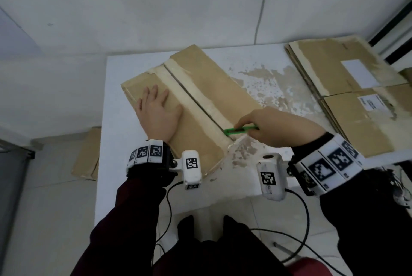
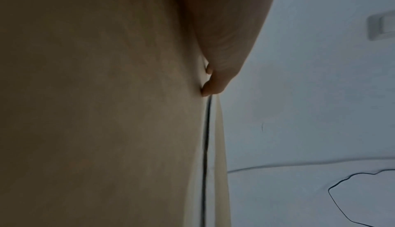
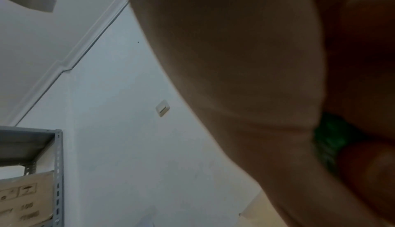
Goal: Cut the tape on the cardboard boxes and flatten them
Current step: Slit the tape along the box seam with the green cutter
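A brown cardboard box (image 1: 207, 88) lies at an angle on the white table (image 1: 116, 119), with a pale tape strip (image 1: 200, 97) along its centre seam. A dark slit runs down most of that seam. My left hand (image 1: 156, 110) lies flat, fingers spread, on the box's left flap. My right hand (image 1: 267, 126) grips a green cutter (image 1: 239, 130) whose tip sits on the seam near the box's near end. The left wrist view shows the flap (image 2: 96, 112) and seam close up. The right wrist view shows the cutter (image 3: 329, 137) as a green patch inside my palm.
Flattened cardboard boxes (image 1: 347, 88) with white labels are stacked at the table's right. Another cardboard piece (image 1: 88, 155) lies on the floor to the left. The table's paint is chipped (image 1: 272, 86) beside the box. Cables (image 1: 301, 231) hang below my wrists.
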`<state>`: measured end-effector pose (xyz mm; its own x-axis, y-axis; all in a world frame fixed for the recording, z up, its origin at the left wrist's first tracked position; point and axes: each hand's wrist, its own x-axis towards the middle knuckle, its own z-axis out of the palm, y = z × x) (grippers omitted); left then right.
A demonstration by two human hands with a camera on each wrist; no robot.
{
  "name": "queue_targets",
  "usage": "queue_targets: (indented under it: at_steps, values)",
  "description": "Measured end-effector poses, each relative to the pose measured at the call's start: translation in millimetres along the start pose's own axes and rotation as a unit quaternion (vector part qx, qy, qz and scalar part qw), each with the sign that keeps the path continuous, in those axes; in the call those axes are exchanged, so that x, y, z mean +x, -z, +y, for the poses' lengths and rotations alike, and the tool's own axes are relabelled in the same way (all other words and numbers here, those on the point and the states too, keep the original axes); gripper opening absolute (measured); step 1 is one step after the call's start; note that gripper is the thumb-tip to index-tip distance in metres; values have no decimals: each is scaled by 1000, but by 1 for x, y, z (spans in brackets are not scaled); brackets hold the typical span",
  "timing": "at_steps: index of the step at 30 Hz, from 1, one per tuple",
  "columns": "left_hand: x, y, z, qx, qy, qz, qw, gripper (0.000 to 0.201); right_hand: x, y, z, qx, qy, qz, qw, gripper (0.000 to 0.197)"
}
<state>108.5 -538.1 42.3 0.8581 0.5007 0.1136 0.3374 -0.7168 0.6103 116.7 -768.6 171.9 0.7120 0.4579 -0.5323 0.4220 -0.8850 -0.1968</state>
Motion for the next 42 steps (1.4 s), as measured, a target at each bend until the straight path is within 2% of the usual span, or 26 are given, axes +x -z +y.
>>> queue_targets:
  at_steps: [5, 11, 15, 20, 25, 29, 33, 36, 42]
  values:
    - [0, 1, 1, -8, 0, 2, 1000, 52, -26, -20, 19, 78, -8, 12, 997, 34]
    - [-4, 5, 5, 9, -11, -10, 1000, 46, -32, -47, 28, 170, -36, 75, 982, 36]
    - [-20, 13, 16, -6, -41, -72, 997, 41, -38, -57, 24, 177, -34, 124, 976, 38]
    - [-60, -4, 42, -33, -120, -167, 978, 26, -37, -61, 28, 189, -18, 133, 973, 38]
    - [-69, -14, 50, -24, -134, -166, 977, 21, -46, -70, 42, 197, 18, 149, 969, 41]
    - [-76, -17, 52, -60, -151, -116, 980, 6, -52, -76, 49, 187, 50, 168, 967, 39]
    - [-80, -20, 51, -66, -181, -86, 977, 18, -47, -81, 52, 167, 69, 180, 967, 40]
    - [-87, -24, 53, -38, -195, -80, 977, 23, -44, -86, 59, 200, 81, 167, 962, 41]
    - [-90, -33, 59, 6, -208, -114, 971, 34, -38, -97, 61, 224, 88, 171, 955, 41]
